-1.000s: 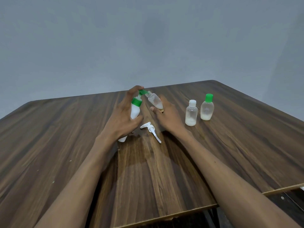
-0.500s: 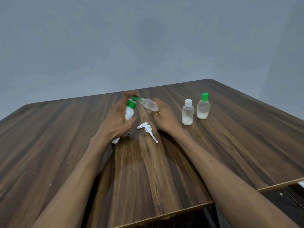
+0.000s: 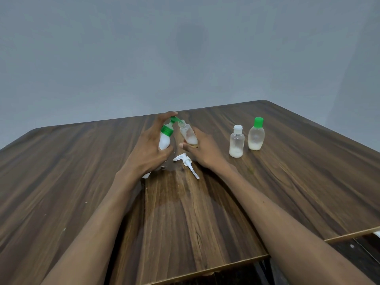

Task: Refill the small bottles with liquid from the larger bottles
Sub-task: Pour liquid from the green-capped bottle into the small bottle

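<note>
My left hand (image 3: pixel 147 149) grips a white pump bottle (image 3: pixel 164 141) with a green collar, a finger resting on the green pump head. Its nozzle meets the open mouth of a small clear bottle (image 3: pixel 188 134), tilted left and held by my right hand (image 3: pixel 202 149). A little white liquid sits in that small bottle's bottom. A loose white pump head (image 3: pixel 186 162) lies on the wooden table (image 3: pixel 287 182) between my hands.
To the right stand two small clear bottles holding some white liquid: one with a white cap (image 3: pixel 236 141), one with a green cap (image 3: pixel 256 134). The table's near edge and a gap to a lower surface lie at the bottom right.
The view shifted slightly; both hands stay together at the table's middle. The small bottle is now tilted more upright against the pump nozzle.
</note>
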